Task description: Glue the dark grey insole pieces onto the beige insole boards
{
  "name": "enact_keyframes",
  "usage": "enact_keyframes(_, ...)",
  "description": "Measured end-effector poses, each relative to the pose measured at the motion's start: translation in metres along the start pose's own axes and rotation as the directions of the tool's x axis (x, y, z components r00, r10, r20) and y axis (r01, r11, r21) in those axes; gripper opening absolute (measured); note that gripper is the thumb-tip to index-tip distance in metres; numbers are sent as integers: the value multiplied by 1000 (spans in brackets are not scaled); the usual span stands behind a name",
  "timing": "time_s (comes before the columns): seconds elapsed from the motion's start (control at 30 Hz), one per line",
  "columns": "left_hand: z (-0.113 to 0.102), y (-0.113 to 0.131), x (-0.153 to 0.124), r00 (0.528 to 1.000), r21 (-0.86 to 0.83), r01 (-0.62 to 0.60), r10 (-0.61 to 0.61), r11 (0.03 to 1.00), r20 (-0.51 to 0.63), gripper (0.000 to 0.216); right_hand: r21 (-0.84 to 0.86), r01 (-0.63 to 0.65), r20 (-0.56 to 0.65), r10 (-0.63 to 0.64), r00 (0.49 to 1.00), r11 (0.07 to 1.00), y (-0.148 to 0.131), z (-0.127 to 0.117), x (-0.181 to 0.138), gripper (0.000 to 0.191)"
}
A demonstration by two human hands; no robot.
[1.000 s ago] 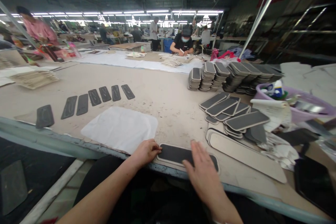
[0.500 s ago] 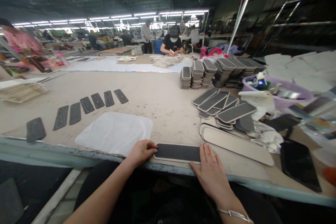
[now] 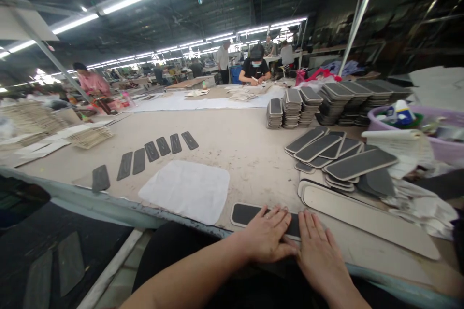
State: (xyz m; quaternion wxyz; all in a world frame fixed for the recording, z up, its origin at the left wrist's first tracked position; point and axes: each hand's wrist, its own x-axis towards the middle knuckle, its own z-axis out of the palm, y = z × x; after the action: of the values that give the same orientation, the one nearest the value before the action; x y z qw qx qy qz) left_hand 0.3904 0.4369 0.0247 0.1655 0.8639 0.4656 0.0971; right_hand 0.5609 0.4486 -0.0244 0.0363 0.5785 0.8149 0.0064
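A long dark grey panel with a pale border (image 3: 243, 213) lies flat along the near edge of the table. My left hand (image 3: 270, 234) rests flat on its middle, fingers stretched out. Beside it, my right hand (image 3: 319, 239) lies flat over the panel's right end, which it hides. The two thumbs nearly meet. Left of the panel is a white sheet with rounded corners (image 3: 186, 190). To the right lie long beige panels (image 3: 366, 215), one partly over another.
A loose heap of grey panels (image 3: 319, 147) lies at the right, with neat stacks (image 3: 292, 108) behind. Several small dark pieces (image 3: 139, 160) form a row at left. A purple basin (image 3: 435, 140) stands far right. A co-worker (image 3: 255, 67) sits across the table.
My left hand has moved from the panel's left end to its middle, its fingers going from pinched to flat. My right hand stays on the right end. The camera view has turned left and tilted.
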Motion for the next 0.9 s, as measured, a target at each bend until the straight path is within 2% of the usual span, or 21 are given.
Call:
enact_keyframes(0.1, -2, -14, -7, 994, 85, -11, 1, 996, 109, 74, 21, -10, -3, 10, 1000, 1000, 0, -2, 1, 79)
enact_keyframes(0.2, -16, -43, -34, 974, 136, 44, -73, 990, 213, 74, 75, -22, 17, 21, 1000, 997, -1, -5, 2, 80)
enact_keyframes(0.3, -27, -66, -58, 963, 153, 114, -147, 982, 224, 70, 133, -42, 46, 36, 998, 990, -2, -8, 2, 79)
enact_keyframes(0.37, -29, -76, -64, 966, 132, 134, -159, 982, 202, 64, 181, -47, 53, 38, 998, 982, -3, -11, 2, 79)
enact_keyframes(0.5, -27, -84, -52, 972, 90, 190, -200, 978, 124, 52, 297, -85, 16, 84, 996, 951, -3, -20, 5, 75)
enact_keyframes(0.6, -32, -82, -35, 975, 72, 205, -210, 976, 73, 47, 408, -113, -92, 164, 982, 906, 1, -30, 9, 64)
enact_keyframes(0.67, -39, -77, -25, 968, 54, 232, -236, 971, 87, 47, 517, -54, -187, 174, 967, 854, 3, -36, 11, 57)
enact_keyframes(0.73, -46, -71, -17, 934, 57, 327, -332, 943, 132, 49, 630, 45, -280, 172, 945, 775, 5, -40, 12, 50)
enact_keyframes(0.8, -54, -63, -12, 870, 36, 445, -442, 895, 218, 45, 712, 150, -360, 174, 917, 686, 5, -45, 10, 44)
enact_keyframes(0.83, -59, -59, -11, 838, -24, 493, -467, 870, 284, 42, 739, 198, -390, 169, 905, 644, 4, -48, 8, 40)
enact_keyframes(0.9, -72, -51, -9, 793, -241, 557, -423, 795, 440, 38, 771, 279, -426, 138, 894, 573, 1, -54, 3, 34)
